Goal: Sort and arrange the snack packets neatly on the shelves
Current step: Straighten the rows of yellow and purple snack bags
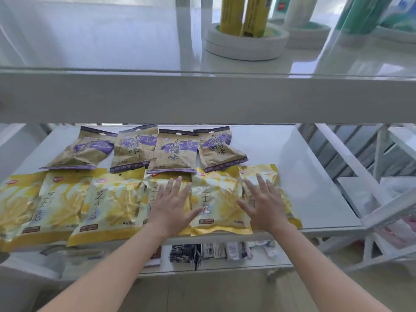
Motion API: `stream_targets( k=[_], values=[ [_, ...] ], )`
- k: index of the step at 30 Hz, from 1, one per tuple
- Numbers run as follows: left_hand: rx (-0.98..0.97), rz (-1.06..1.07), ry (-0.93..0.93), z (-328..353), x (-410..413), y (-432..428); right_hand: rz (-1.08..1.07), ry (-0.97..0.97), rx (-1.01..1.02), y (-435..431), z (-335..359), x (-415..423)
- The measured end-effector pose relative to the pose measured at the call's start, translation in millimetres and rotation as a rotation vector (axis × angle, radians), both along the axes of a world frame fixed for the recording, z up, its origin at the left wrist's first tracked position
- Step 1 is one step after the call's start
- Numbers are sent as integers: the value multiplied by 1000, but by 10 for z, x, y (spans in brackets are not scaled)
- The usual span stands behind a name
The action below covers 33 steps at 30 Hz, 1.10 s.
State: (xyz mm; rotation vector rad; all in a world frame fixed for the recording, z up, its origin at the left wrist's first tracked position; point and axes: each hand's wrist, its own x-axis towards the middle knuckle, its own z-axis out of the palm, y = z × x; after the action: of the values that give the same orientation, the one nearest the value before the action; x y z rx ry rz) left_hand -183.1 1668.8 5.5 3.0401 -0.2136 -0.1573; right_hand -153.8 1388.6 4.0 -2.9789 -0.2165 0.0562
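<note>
rack [202, 100]: white metal shelving with glossy boards, fills most of the view; bright, washed-out light behind it.
floor [213, 296]: pale beige, seen below the rack.
upper shelf [112, 52]: shiny white, mirrors what stands on it.
middle shelf [315, 176]: white and glossy; carries all the snack packets.
side rack [371, 158]: white struts and diagonal braces, just right of the middle shelf.
yellow packets [110, 203]: six in one row along the front edge of the middle shelf, lying flat, face up, sides overlapping.
brown-purple packets [173, 152]: four in a row directly behind the yellow row, flat, skewed at uneven angles, lower edges meeting the yellow tops.
round trays [245, 45]: stacked white discs on the upper shelf, right of centre; upright yellow packs [245, 14] stand in them.
green packs [360, 16]: far right on the upper shelf, blurred.
lower shelf [225, 266]: small packets [213, 249], dark and white, near its front; too blurred to read.
left hand [172, 203]: palm down on the fourth yellow packet from the left; grip apart, fingers straight and spread, clamped on nothing.
right hand [264, 203]: palm down on the rightmost yellow packet; grip apart, fingers straight and spread.
</note>
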Motion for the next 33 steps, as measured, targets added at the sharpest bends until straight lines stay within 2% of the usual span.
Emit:
stream_targets(
  k=[6, 11, 19, 27, 33],
  values=[
    [-29, -27, 79, -152, 2, -913, 39, 85, -79, -404, -227, -15],
    [20, 28, 62, -287, -8, -1055, -11, 77, -47, -430, -297, -143],
    [23, 41, 102, -207, -26, -1055, 34, 95, -55, -453, -280, -129],
    [-42, 98, 72, 64, -316, -691, 17, 135, -78, -420, -250, -149],
    [-17, 217, 19, 278, -693, 321, -32, 160, -176, -296, -46, -167]
  ],
)
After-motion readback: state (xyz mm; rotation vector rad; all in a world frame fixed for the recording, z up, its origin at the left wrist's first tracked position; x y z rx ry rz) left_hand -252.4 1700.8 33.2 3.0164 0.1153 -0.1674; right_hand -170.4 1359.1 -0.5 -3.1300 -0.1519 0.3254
